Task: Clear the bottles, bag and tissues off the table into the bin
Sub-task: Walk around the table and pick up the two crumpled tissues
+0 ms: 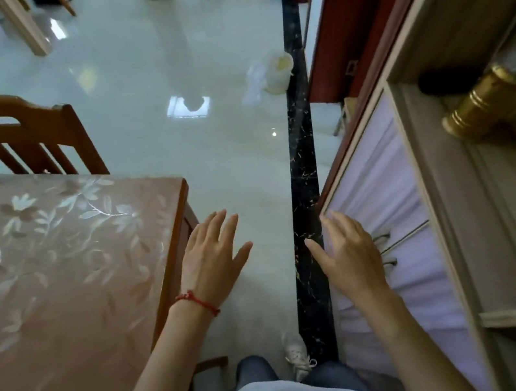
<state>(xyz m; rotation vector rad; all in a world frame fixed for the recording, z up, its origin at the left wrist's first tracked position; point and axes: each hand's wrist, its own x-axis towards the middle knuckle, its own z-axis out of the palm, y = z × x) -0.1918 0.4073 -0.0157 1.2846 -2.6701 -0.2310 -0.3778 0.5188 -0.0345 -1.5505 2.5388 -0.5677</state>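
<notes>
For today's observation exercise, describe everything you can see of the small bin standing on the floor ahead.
The bin is a small, pale cream tub that looks like plastic, standing upright on the glossy floor beside the dark marble strip. A clear, crumpled bag liner drapes over its rim and down its left side. Its contents are too blurred to tell. Neither hand touches it.

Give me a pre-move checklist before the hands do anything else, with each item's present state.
1. Left hand free: ok, fingers straight, holding nothing.
2. Right hand free: ok, fingers relaxed, holding nothing.
3. Table cleared: cannot tell, the visible part shows only the flowered cover; the rest is out of frame.
4. Bin located: ok, a pale lined bin stands on the floor by the dark strip ahead.
5. Path to bin: ok, open floor between table and cabinet.
6. Bottles, bag, tissues inside bin: cannot tell, contents too small to see.
</notes>
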